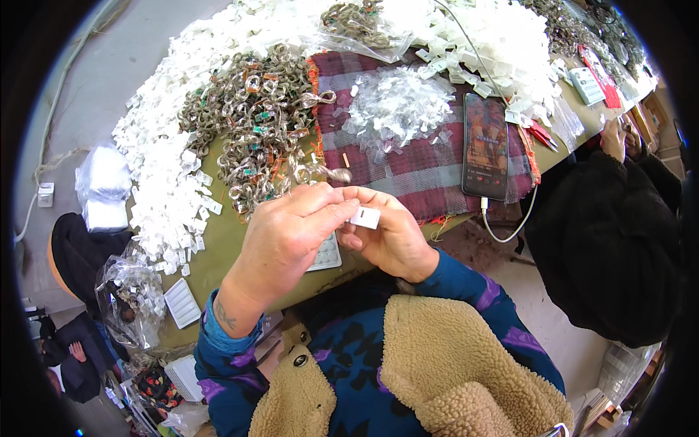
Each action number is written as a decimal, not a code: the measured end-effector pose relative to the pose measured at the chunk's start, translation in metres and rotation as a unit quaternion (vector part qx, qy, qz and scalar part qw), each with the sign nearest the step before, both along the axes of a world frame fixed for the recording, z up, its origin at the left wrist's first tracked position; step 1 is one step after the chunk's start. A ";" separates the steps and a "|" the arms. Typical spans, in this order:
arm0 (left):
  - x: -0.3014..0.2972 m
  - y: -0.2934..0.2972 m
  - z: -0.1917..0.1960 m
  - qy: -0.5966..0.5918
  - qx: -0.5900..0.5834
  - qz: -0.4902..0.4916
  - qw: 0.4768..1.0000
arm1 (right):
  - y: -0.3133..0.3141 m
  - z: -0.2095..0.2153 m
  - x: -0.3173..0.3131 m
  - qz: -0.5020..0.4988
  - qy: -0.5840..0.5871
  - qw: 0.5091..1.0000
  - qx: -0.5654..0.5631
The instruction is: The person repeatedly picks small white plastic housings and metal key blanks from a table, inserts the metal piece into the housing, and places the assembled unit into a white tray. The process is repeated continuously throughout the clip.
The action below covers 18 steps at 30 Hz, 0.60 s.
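Observation:
My left hand point(287, 233) and my right hand point(389, 237) meet just above the near edge of the table. Between the fingertips of both hands sits a small white plastic box point(365, 217). A metal clasp point(336, 175) juts up from behind my left fingers; which hand grips it I cannot tell. A white tray point(328, 255) lies under my hands. Beyond them spreads a heap of grey-green metal chain links point(251, 120) and a mound of small clear plastic bags point(397, 105) on a plaid cloth point(415, 175).
A smartphone point(486, 146) with a lit screen lies on the cloth, a white cable point(510, 226) plugged in. White plastic boxes point(164, 167) are piled along the left and back. A person in black point(604, 240) sits at right. Bags point(131, 291) hang off the table's left.

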State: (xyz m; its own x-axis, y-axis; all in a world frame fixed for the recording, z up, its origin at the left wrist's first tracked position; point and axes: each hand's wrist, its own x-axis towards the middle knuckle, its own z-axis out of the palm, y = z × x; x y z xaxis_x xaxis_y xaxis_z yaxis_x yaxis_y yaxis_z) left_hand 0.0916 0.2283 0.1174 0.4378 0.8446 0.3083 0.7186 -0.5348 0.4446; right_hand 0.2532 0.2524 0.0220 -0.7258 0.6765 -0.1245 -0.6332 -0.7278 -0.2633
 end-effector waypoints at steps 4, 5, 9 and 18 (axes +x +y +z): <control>-0.002 0.012 0.000 -0.021 -0.044 -0.030 0.998 | 0.009 -0.004 0.005 0.034 0.047 0.998 -0.009; -0.003 0.015 -0.001 -0.074 -0.067 -0.031 0.995 | 0.009 -0.004 0.006 0.040 0.066 0.997 -0.015; -0.004 0.021 -0.014 -0.296 -0.171 0.027 0.939 | 0.009 -0.002 0.007 0.028 0.079 0.996 -0.035; 0.002 0.006 -0.034 -0.628 -0.371 0.155 0.667 | 0.015 0.023 0.022 -0.015 -0.045 0.996 0.077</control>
State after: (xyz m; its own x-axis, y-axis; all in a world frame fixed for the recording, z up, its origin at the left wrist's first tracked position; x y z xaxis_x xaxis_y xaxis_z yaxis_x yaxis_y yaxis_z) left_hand 0.0941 0.2343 0.0839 -0.0035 0.9583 -0.2856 -0.4438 0.2544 0.8592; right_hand 0.2748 0.2671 0.0450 -0.6962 0.7132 -0.0815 -0.6223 -0.6563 -0.4266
